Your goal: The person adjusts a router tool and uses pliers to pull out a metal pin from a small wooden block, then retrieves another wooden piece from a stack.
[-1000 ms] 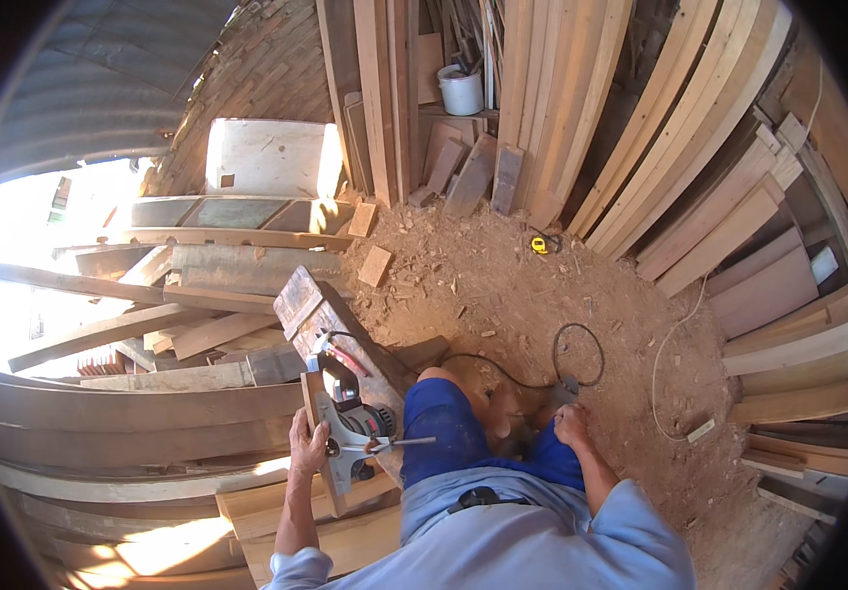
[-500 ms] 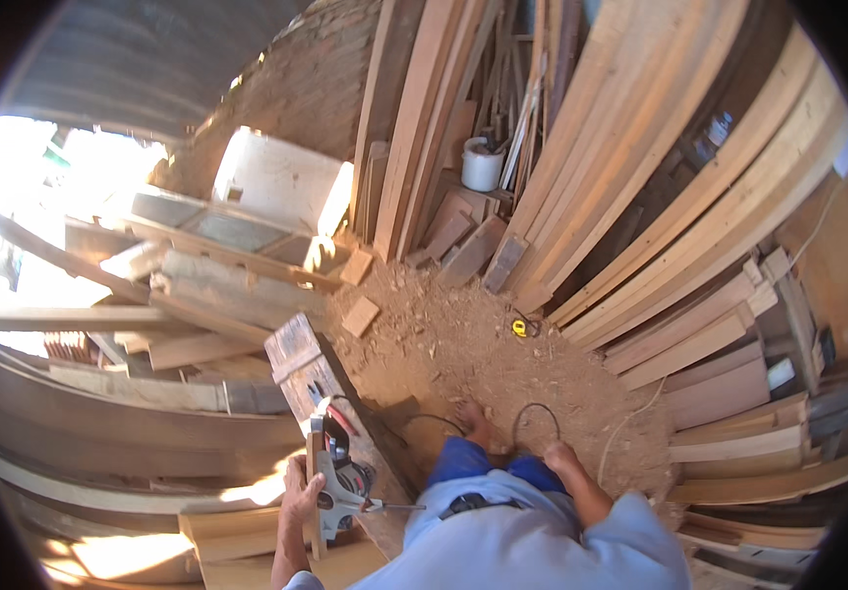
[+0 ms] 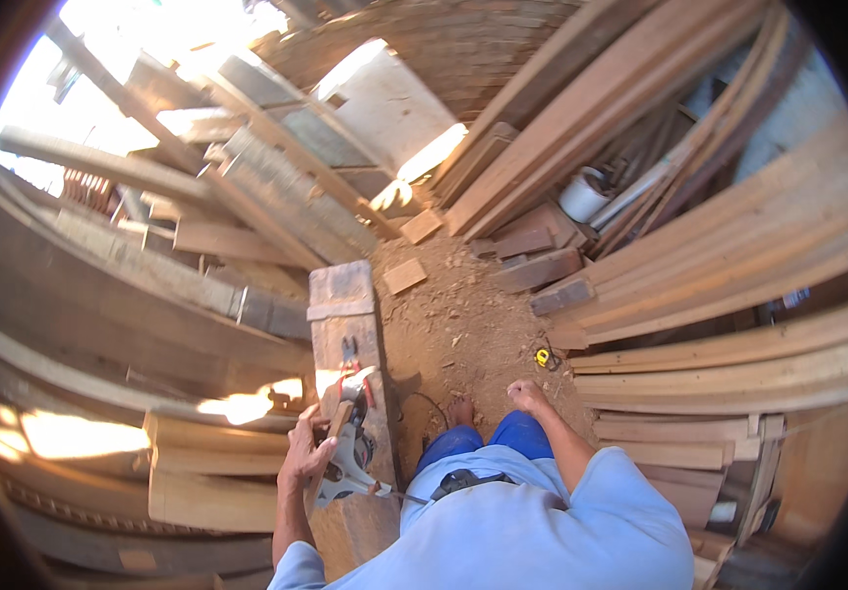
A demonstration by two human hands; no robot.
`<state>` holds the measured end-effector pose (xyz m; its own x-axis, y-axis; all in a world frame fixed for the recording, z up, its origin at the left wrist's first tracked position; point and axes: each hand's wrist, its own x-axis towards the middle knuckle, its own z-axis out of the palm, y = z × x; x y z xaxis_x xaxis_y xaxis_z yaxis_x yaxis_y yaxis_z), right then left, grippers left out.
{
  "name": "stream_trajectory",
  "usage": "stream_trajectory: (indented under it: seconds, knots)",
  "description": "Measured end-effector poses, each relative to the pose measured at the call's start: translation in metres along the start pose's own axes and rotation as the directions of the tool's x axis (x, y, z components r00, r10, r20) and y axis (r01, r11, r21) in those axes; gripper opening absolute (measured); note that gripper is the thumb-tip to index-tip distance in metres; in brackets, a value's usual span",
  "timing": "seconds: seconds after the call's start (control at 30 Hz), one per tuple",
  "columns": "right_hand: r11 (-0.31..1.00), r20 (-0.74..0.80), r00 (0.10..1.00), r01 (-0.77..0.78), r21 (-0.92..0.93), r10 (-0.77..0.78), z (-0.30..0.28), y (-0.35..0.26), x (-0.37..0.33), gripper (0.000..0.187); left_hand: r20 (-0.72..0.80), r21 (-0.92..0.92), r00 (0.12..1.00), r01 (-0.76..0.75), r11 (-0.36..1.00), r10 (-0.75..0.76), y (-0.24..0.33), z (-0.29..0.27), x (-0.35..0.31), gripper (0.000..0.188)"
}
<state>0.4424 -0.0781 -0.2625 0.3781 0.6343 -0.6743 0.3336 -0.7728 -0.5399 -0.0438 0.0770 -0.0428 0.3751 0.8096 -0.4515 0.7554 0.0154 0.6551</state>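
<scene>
My left hand (image 3: 304, 446) grips a narrow wooden strip (image 3: 335, 425) standing against a power tool (image 3: 353, 462) with a grey metal base and a dark body. The tool rests on a long, worn wooden bench (image 3: 340, 287). Just beyond it on the bench lie pliers (image 3: 351, 360) with red handles. Held out over my right knee, my right hand (image 3: 528, 395) is closed into a fist. Anything inside its fingers is hidden from above. On the ground past that hand sits a yellow and black tape measure (image 3: 544, 358).
Sawdust and chips cover the ground (image 3: 443, 295), with small wooden blocks (image 3: 405, 276) near the bench's far end. Long boards (image 3: 729, 256) lean along the right. Timber (image 3: 119, 285) is piled on the left. A white bucket (image 3: 582, 197) stands at the back. A dark cable (image 3: 431, 405) runs beside my foot.
The view has turned, swinging the surroundings toward the right. My right hand has moved forward and slightly left. My left hand remains at the strip and tool.
</scene>
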Motion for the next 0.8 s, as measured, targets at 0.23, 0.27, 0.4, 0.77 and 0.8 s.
stream_trajectory:
  seconds: [0.23,0.27,0.4,0.77,0.8]
  knots:
    - [0.972,0.139,0.974,0.196,-0.128,-0.179,-0.006,0.000,0.041,0.023,-0.287,-0.091,0.957,0.022,0.996,-0.048,0.021,0.020,-0.003,0.071]
    - [0.976,0.197,0.970,0.169,-0.136,-0.141,-0.005,-0.012,0.040,0.024,-0.332,-0.069,0.941,0.045,0.997,-0.065,0.019,0.019,-0.011,0.068]
    - [0.959,0.248,0.955,0.212,-0.186,-0.163,-0.023,-0.033,0.051,0.025,-0.404,-0.053,0.909,0.090,0.995,-0.104,0.024,0.028,-0.004,0.060]
    - [0.966,0.327,0.929,0.224,-0.126,-0.173,-0.080,-0.041,0.143,0.024,-0.573,0.156,0.814,0.215,0.964,-0.088,0.139,0.036,0.062,0.053]
    - [0.970,0.341,0.931,0.191,-0.151,-0.131,-0.089,-0.045,0.150,0.025,-0.597,0.171,0.801,0.186,0.968,-0.049,0.157,0.041,0.071,0.053]
